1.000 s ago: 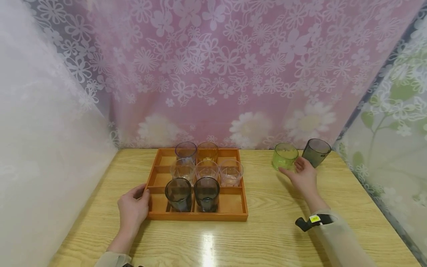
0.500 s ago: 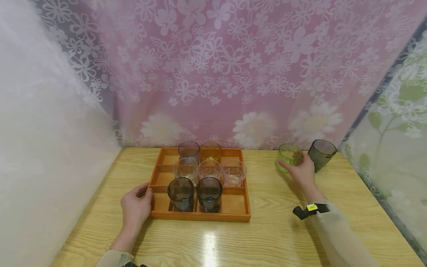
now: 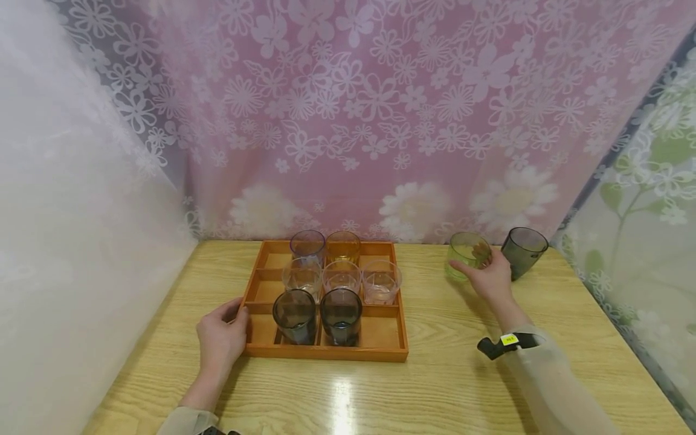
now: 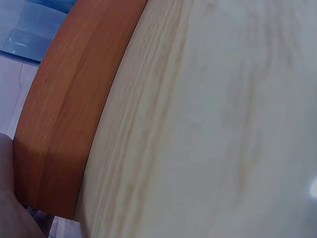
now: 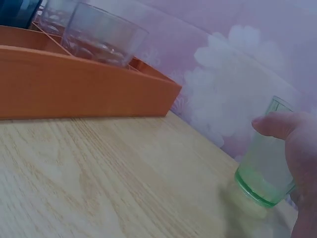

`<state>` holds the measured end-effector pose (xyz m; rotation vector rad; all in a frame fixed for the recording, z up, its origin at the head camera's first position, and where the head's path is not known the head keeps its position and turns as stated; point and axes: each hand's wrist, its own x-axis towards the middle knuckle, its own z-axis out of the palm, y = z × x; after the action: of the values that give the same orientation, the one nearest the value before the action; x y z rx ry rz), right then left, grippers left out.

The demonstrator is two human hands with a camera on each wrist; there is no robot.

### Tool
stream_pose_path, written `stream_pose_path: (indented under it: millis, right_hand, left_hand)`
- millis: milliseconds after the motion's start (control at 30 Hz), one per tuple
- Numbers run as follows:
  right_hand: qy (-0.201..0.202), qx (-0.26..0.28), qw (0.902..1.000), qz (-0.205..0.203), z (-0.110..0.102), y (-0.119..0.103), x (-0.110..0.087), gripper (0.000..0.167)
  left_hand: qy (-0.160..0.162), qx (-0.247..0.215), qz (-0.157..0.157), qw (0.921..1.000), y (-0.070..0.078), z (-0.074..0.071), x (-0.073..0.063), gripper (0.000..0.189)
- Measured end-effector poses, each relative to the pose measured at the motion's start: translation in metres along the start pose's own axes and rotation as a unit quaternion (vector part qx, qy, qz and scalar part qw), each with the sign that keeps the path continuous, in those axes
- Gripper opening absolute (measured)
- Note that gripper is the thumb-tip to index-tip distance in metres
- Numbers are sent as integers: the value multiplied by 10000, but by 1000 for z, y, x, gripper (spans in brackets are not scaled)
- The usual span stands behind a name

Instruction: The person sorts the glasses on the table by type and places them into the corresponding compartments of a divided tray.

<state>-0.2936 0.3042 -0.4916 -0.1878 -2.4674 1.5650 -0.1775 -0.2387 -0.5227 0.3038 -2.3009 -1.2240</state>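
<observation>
My right hand (image 3: 490, 279) grips a green glass (image 3: 462, 252) at the back right of the table, thumb on its near side and fingers around the far side. In the right wrist view this glass (image 5: 262, 173) looks slightly raised, with a shadow beneath it. My left hand (image 3: 220, 335) holds the left side of a wooden divided tray (image 3: 326, 353) near its front corner. Two dark grey glasses (image 3: 341, 317) stand in the tray's front row. Three clear glasses (image 3: 382, 284) stand in the middle row. A purple-tinted glass (image 3: 307, 244) and an amber glass (image 3: 343, 246) stand at the back.
A tall grey glass (image 3: 524, 254) stands right behind my right hand, close to the green one. A pink flowered curtain (image 3: 348, 151) hangs along the table's back edge. Pale sheets (image 3: 98, 181) rise at both sides. Bare wooden tabletop (image 3: 435, 338) lies between the tray and my right arm.
My right hand has closed its fingers around the green glass, which has shifted slightly up and left in the last half second. The left hand stays on the tray. The head view has shifted slightly.
</observation>
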Motion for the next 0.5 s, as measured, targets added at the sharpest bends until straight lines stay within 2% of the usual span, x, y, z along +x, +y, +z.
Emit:
stream_pose_path:
  millis: [233,500]
  right_hand:
    - [-361,80,9983,-448,8,-18,1,95]
    - [-835,235,9906,-1062,28,-42,6,91]
  left_hand:
    - [-18,44,-96,9999,0,0,0,23]
    - [-49,11,-86,10000,4,-1,0,22]
